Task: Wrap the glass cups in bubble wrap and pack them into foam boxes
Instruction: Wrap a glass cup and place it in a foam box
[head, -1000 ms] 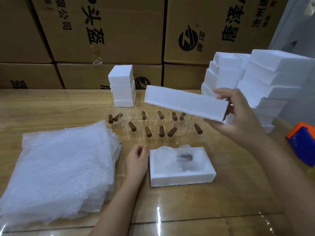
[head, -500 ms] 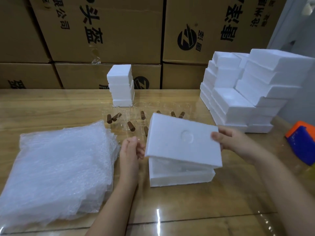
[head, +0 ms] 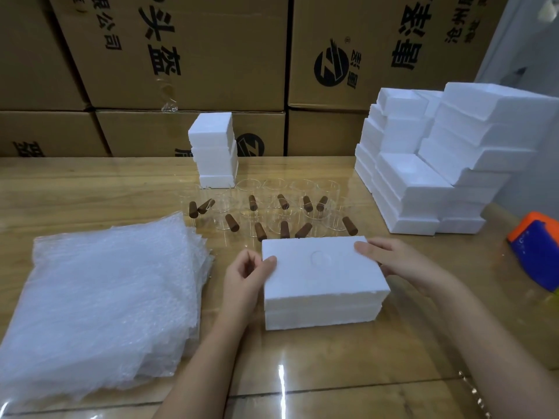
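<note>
A white foam box stands on the table in front of me with its foam lid lying flat on top, so whatever is inside is hidden. My left hand holds the lid's left edge, thumb on top and fingers curled beside it. My right hand holds the lid's right rear corner. Just behind the box stand several clear glass cups with brown wooden handles. A thick pile of bubble wrap sheets lies to the left.
A large stack of foam boxes fills the right rear of the wooden table. A small foam stack stands behind the cups. An orange and blue object lies at the right edge. Cardboard cartons wall off the back.
My right hand brought the foam lid down from the air onto the open box, covering the wrapped cups. My left hand moved from beside the box to the lid's left edge.
</note>
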Available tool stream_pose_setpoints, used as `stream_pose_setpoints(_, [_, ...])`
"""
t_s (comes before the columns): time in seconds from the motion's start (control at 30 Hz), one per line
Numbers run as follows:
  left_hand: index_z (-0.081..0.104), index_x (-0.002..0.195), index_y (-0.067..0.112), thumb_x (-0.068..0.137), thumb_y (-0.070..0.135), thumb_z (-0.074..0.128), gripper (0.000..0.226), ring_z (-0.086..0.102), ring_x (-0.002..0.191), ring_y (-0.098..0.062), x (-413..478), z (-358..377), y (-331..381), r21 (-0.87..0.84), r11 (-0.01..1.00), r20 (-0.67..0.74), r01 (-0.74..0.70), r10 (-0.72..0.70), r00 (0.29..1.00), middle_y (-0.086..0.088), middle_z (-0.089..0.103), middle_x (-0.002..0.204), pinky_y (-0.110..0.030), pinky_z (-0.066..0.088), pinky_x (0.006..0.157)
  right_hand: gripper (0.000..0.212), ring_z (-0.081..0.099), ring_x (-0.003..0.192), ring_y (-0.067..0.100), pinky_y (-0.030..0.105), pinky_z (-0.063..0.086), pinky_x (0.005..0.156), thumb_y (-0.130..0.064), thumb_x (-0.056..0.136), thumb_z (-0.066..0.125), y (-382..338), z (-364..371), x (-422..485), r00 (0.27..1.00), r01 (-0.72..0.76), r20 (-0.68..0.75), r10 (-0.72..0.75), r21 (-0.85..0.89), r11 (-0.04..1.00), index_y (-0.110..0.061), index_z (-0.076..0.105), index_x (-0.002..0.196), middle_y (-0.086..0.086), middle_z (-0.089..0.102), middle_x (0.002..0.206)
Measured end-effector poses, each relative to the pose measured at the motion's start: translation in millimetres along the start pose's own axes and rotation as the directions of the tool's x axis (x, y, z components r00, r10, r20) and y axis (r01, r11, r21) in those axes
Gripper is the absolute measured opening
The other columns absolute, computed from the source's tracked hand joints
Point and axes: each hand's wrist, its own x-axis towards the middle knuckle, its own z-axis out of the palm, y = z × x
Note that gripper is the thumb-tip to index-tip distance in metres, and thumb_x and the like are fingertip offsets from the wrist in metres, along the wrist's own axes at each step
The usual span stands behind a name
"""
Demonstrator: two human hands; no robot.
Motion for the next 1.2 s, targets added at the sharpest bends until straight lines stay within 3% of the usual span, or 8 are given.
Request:
stream_pose_setpoints(0.1, [0.045,0.058,0.023,0.063,0.048,0.068,0.034,0.039,0.059,-0.016,0.7,0.0,-2.3,0.01,1.0,-0.004,0.01,-0.01,1.0,0.001,0.042,0.059,-0.018,0.034,0.052,0.047,0.064,0.076,0.009,0.029,0.045,0.079,-0.066,0.069,0.064,4.6,5.7,2.2,0.999,-0.016,-0.034,0.018,0.042,0.999,-0.025,0.072,0.089,-0.004,0.072,0.088])
stream_pose_setpoints(0.4, [0.042,0.057,0.025,0.071,0.041,0.064,0.03,0.037,0.055,-0.009,0.3,-1.3,-6.6,0.04,0.999,0.03,0.027,-0.028,0.999,0.006,0.04,0.057,-0.015,0.033,0.051,0.035,0.067,0.076,0.009,0.026,0.049,0.074,-0.057,0.077,0.066,8.8,8.1,7.8,0.995,-0.049,-0.08,0.056,0.085,0.995,-0.025,0.073,0.089,-0.004,0.074,0.088])
stream_pose_setpoints(0.5, [0.042,0.057,0.026,0.072,0.039,0.063,0.028,0.037,0.056,-0.008,0.0,-0.7,-6.7,0.051,0.998,0.028,0.036,-0.038,0.999,0.007,0.039,0.058,-0.013,0.033,0.05,0.033,0.068,0.072,0.005,0.017,0.051,0.061,-0.056,0.079,0.064,9.4,10.3,5.4,0.994,-0.043,-0.092,0.051,0.08,0.996,-0.027,0.071,0.092,-0.007,0.074,0.087])
stream_pose_setpoints(0.67, [0.045,0.063,0.027,0.078,0.029,0.063,0.023,0.039,0.06,-0.008,-1.3,-0.8,1.9,0.082,0.995,0.034,0.055,-0.058,0.998,0.005,0.042,0.064,-0.015,0.035,0.052,0.029,0.065,0.087,0.004,0.017,0.047,0.065,-0.047,0.082,0.067,11.9,13.8,7.6,0.982,0.022,-0.189,-0.014,0.041,0.999,-0.033,0.062,0.108,-0.009,0.064,0.105])
stream_pose_setpoints(0.83, [0.066,0.087,0.036,0.091,0.014,0.059,0.023,0.043,0.07,-0.002,-3.2,-2.5,16.7,0.239,0.971,0.088,-0.029,0.008,0.996,0.001,0.042,0.093,-0.013,0.043,0.065,0.032,0.045,0.116,-0.004,0.022,0.038,0.095,-0.032,0.091,0.062,12.3,16.3,6.1,0.914,0.303,-0.209,-0.348,-0.216,0.928,-0.051,0.056,0.115,-0.022,0.048,0.125])
stream_pose_setpoints(0.97, [0.071,0.085,0.032,0.093,0.016,0.055,0.024,0.044,0.082,-0.003,-5.1,-3.8,25.9,0.395,0.915,0.139,-0.084,0.031,0.99,-0.005,0.038,0.103,-0.004,0.039,0.068,0.031,0.045,0.117,0.003,0.019,0.033,0.099,-0.017,0.093,0.059,6.0,17.6,5.5,0.831,0.456,-0.122,-0.543,-0.411,0.79,-0.047,0.066,0.091,-0.029,0.056,0.115])
stream_pose_setpoints(1.1, [0.064,0.097,0.043,0.091,0.034,0.058,0.012,0.047,0.082,-0.002,-4.3,-7.5,23.8,0.485,0.874,0.12,-0.026,-0.037,0.992,0.0,0.039,0.108,-0.007,0.041,0.069,0.013,0.051,0.114,0.006,0.027,0.04,0.095,-0.028,0.094,0.056,4.2,15.4,3.7,0.923,0.294,-0.145,-0.355,-0.327,0.898,-0.035,0.063,0.103,-0.015,0.056,0.119])
stream_pose_setpoints(1.2, [0.054,0.121,0.033,0.076,0.063,0.062,0.055,0.053,0.092,-0.008,-1.8,-12.9,22.3,0.582,0.795,-0.001,0.171,-0.209,0.978,0.002,0.048,0.12,-0.02,0.043,0.074,0.037,0.055,0.102,0.01,0.027,0.041,0.08,-0.043,0.095,0.05,-0.1,16.4,2.2,0.975,0.06,-0.176,-0.136,-0.382,0.922,-0.024,0.054,0.126,-0.009,0.057,0.112])
